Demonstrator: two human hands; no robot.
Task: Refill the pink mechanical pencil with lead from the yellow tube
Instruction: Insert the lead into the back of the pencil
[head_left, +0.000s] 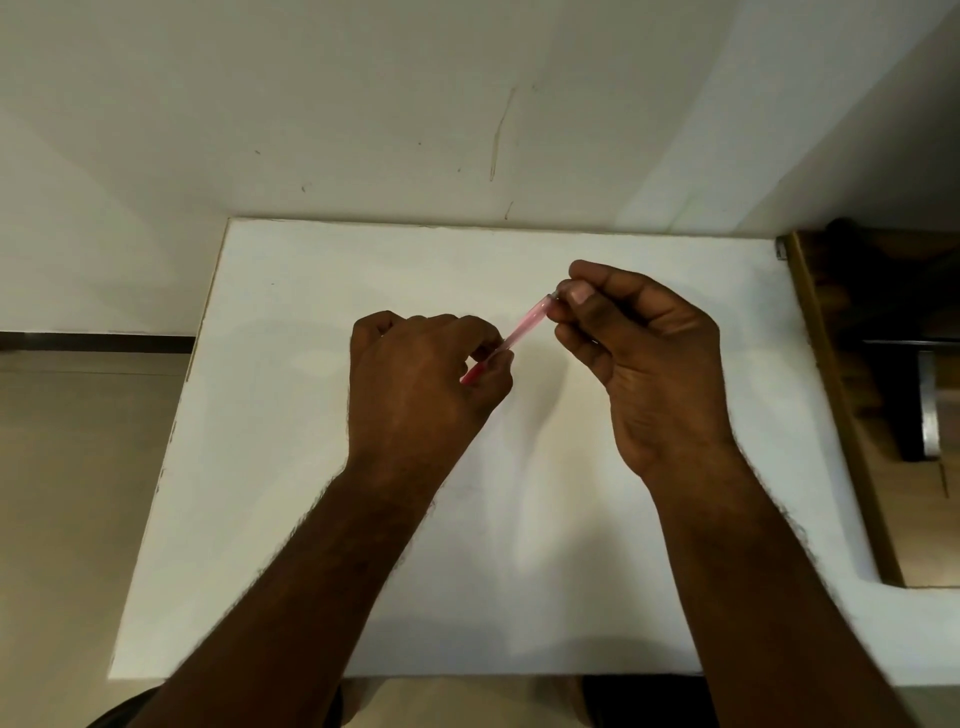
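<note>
The pink mechanical pencil (522, 327) is held above the white table (291, 467), slanting from lower left to upper right. My left hand (421, 384) grips its lower, redder end with curled fingers. My right hand (644, 358) pinches the upper end of the pencil between thumb and fingertips, at a small grey tip. The yellow tube is not in view.
The table meets a white wall at the back. A brown wooden edge (836, 395) and dark furniture with a metal leg (930, 410) stand to the right. Tan floor lies to the left of the table.
</note>
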